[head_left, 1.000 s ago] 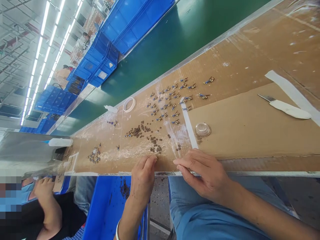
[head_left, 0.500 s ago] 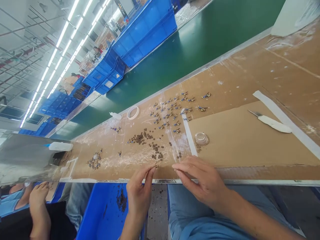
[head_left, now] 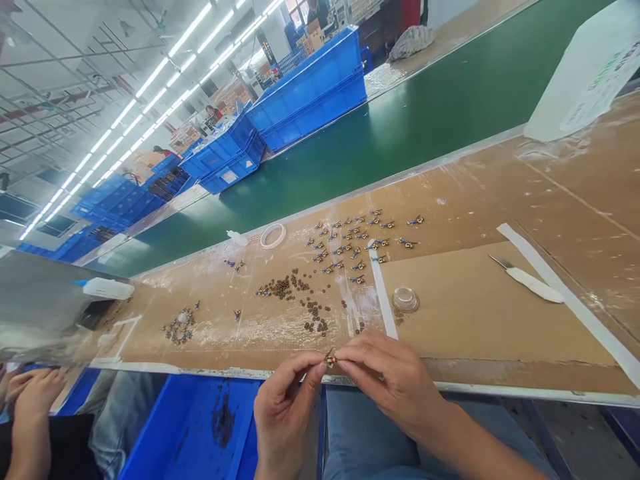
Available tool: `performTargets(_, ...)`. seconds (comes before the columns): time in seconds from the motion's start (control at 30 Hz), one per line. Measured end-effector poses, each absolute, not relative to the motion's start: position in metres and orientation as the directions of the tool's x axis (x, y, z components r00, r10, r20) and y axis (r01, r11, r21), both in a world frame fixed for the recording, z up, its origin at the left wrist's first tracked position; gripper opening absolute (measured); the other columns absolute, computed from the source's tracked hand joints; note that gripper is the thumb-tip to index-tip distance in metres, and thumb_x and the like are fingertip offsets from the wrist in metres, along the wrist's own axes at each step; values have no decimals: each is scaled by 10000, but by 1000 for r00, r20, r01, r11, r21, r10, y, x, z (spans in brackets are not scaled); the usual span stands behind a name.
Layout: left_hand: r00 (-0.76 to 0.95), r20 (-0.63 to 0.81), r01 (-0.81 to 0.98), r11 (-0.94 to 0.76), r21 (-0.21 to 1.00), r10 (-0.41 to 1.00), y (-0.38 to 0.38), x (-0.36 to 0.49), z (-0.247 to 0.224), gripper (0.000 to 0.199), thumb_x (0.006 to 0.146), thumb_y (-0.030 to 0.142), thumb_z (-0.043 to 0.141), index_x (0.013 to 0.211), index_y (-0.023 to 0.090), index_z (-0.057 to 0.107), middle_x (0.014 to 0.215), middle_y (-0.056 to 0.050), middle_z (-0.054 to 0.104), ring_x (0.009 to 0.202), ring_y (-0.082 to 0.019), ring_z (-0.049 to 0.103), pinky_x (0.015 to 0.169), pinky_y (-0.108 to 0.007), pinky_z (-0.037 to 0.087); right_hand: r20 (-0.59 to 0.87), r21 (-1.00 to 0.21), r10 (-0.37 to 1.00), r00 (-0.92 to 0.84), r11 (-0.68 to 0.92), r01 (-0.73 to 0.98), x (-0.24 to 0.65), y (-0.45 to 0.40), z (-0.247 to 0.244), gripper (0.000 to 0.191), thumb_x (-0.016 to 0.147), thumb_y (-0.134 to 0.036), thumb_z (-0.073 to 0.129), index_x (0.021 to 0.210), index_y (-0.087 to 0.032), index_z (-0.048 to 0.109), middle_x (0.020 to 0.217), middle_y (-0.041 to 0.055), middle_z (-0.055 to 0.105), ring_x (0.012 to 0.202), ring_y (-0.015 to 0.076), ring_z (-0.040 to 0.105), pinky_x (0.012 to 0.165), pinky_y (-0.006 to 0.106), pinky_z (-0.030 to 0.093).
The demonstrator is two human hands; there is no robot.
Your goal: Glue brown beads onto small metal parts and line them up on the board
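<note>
Just above the table's front edge, my left hand (head_left: 289, 397) pinches a tiny painted figurine (head_left: 331, 361) between thumb and forefinger. From the other side, the closed fingertips of my right hand (head_left: 393, 370) meet the same figurine; whatever they pinch is too small to make out. Beyond my hands lie loose small brown discs (head_left: 315, 317), with a denser pile of brown discs (head_left: 283, 287) further back. Several similar blue and tan figurines (head_left: 345, 249) are spread in rows behind them.
A clear plastic cup (head_left: 405, 299) and a white-handled craft knife (head_left: 533, 283) lie at right. Tape roll (head_left: 273, 235) and small white bottle (head_left: 237, 238) sit by the green belt (head_left: 310, 167). A blue bin (head_left: 190, 427) stands below; a co-worker's hands (head_left: 37, 390) are at left.
My right hand has moved left and now meets the figurine in my left hand; before, the two were apart. The camera view has shifted a little.
</note>
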State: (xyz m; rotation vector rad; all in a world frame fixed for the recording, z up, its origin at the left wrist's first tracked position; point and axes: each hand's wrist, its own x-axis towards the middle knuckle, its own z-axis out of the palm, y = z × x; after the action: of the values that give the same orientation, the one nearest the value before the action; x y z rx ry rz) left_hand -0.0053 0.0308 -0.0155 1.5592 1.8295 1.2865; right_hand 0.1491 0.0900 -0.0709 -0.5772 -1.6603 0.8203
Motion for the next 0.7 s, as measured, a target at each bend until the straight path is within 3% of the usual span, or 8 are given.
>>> performTargets(0.2, -314, 198, 465, -31, 885, 929, 37, -3, -12, 39, 768, 250, 771, 797, 225, 778, 735, -1, 773, 650, -158, 726, 604, -199, 606, 650, -747, 726, -223, 665, -14, 150, 91, -66, 135, 969, -150, 542, 1009, -198, 662, 807, 4, 679, 729, 126, 622, 665, 237, 515)
performTargets(0.33, -317, 125, 416, 19, 909, 940, 55, -12, -9, 91, 765, 277, 762, 806, 196, 766, 733, -23, 761, 666, -157, 714, 628, -218, 590, 681, -692, 706, -194, 707, 144, 162, 94, -51, 174, 969, -159, 529, 1099, -190, 642, 906, 36, 707, 816, 161, 661, 751, 293, 541)
performTargets(0.57, -152, -14, 419, 77, 905, 988, 160, -26, -28, 190, 703, 339, 740, 736, 157, 696, 664, -16, 693, 627, -143, 636, 630, -258, 503, 671, -637, 721, -173, 681, 362, 220, 105, -26, 187, 967, -190, 513, 1067, -234, 665, 958, 27, 736, 863, 163, 708, 787, 269, 581)
performTargets(0.7, -87, -13, 455, 51, 889, 996, 213, -15, -46, 145, 683, 285, 738, 671, 151, 685, 573, 13, 635, 542, -118, 561, 552, -234, 427, 618, -649, 778, -108, 583, 488, 251, 117, -28, 184, 974, -322, 534, 1026, -257, 699, 957, 11, 748, 852, 174, 724, 774, 271, 595)
